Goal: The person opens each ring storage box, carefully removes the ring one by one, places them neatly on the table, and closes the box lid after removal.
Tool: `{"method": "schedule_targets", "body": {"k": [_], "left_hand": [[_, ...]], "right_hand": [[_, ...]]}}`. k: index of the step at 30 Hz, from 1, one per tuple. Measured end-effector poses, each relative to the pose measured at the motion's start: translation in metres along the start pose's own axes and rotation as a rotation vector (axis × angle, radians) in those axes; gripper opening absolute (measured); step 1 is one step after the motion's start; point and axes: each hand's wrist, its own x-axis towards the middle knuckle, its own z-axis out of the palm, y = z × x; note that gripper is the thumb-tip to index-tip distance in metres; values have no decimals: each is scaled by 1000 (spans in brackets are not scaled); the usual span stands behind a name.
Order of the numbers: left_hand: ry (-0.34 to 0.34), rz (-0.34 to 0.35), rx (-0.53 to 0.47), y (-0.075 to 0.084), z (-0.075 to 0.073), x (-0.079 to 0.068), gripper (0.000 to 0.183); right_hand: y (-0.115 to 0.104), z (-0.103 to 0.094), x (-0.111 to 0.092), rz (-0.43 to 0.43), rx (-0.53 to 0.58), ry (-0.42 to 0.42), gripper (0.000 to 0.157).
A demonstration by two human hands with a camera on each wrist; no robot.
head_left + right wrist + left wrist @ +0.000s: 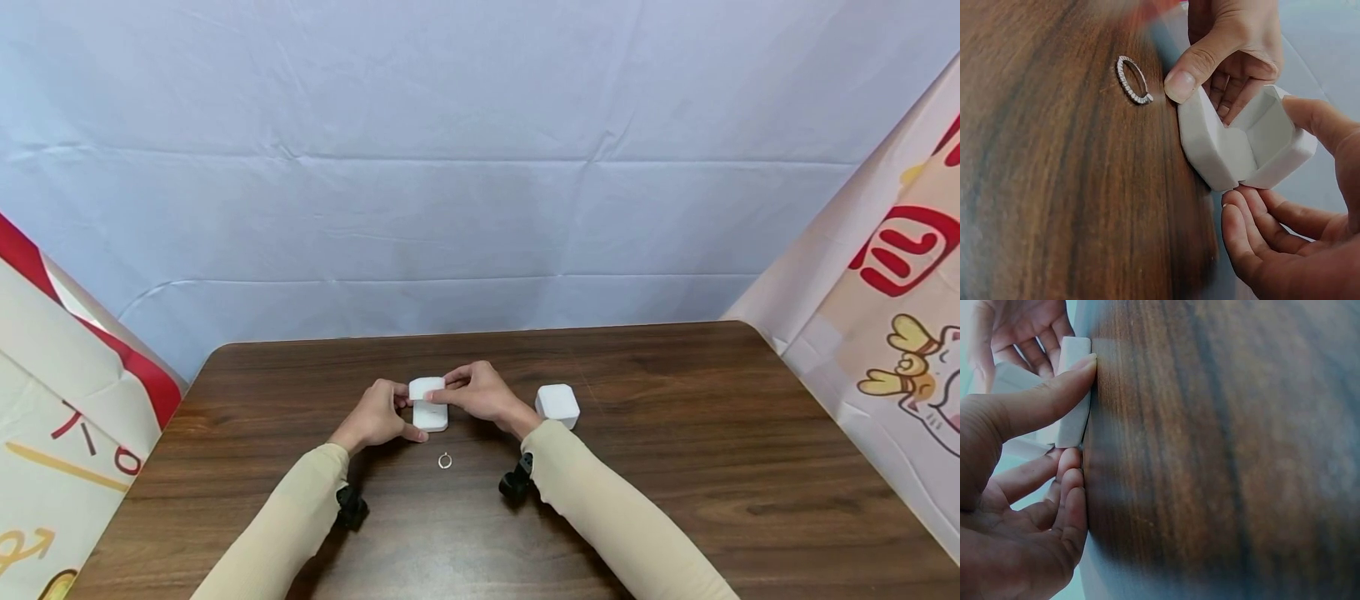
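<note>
A white ring box stands on the table with its lid raised. My left hand holds its base at the left side, the thumb against the front edge. On the other side, my right hand grips the lid, its thumb on the lid's edge and its other fingers behind the box. The pale inside of the box shows in the right wrist view. A ring set with small stones lies on the wood in front of the box.
A second white box, closed, stands to the right, beyond my right wrist. The brown wooden table ends at a pale hanging cloth at the back. Printed cloths hang at both sides.
</note>
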Motion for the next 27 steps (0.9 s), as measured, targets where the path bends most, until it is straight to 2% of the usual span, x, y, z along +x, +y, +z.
{"method": "schedule_targets", "body": {"k": [18, 27], "left_hand": [[-2, 10, -1, 0, 0, -1, 39], [-7, 9, -5, 0, 0, -1, 49]], "right_hand": [[2, 2, -3, -78, 12, 3, 48], [3, 4, -6, -106, -63, 29, 51]]}}
